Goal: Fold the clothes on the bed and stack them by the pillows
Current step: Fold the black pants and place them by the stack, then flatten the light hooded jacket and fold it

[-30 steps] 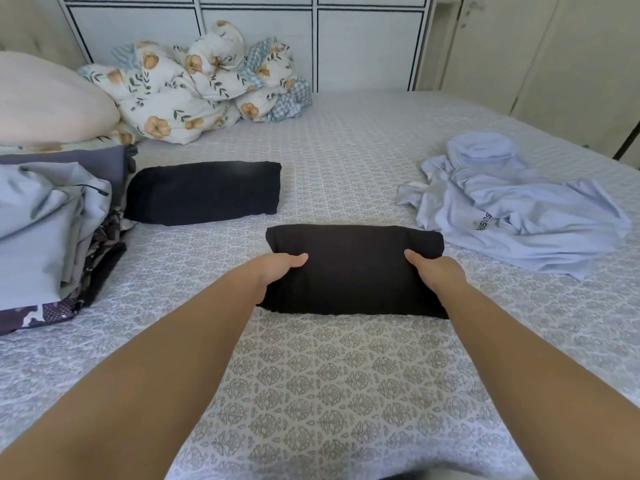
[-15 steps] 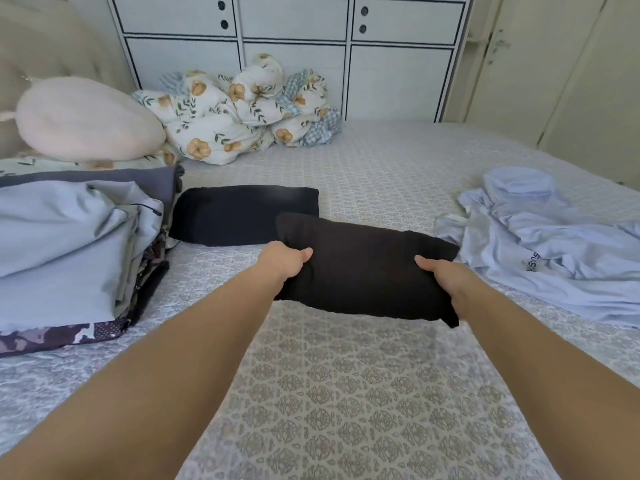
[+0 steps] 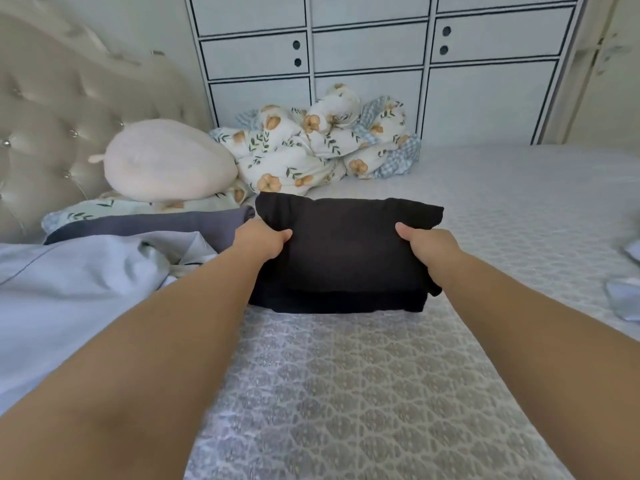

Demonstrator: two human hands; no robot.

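- Bed [image 3: 363,393]: patterned grey cover, carrying every item; a tufted headboard [image 3: 52,109] stands at its left end, a panelled wardrobe [image 3: 381,64] beyond the far edge.
- Light blue garment [image 3: 69,285]: lies loosely at the left on darker cloth, just beside the black pile; probably part of the stack by the pillows.
- Floral quilt [image 3: 318,147]: bunched against the wardrobe, behind the work area and apart from it.
- Cream pillow [image 3: 166,161]: rounded, at the headboard, marking the stacking place.
- Folded black garment [image 3: 346,244]: held over a second folded black garment [image 3: 339,303], whose near edge shows beneath it; contact cannot be told. It is carried flat, seemingly to keep the fold.
- Left hand [image 3: 261,239] and right hand [image 3: 426,245]: each grips one end of the upper garment, thumb on top, fingers hidden beneath.
- Pale blue cloth [image 3: 623,299]: at the right edge, apparently unfolded.
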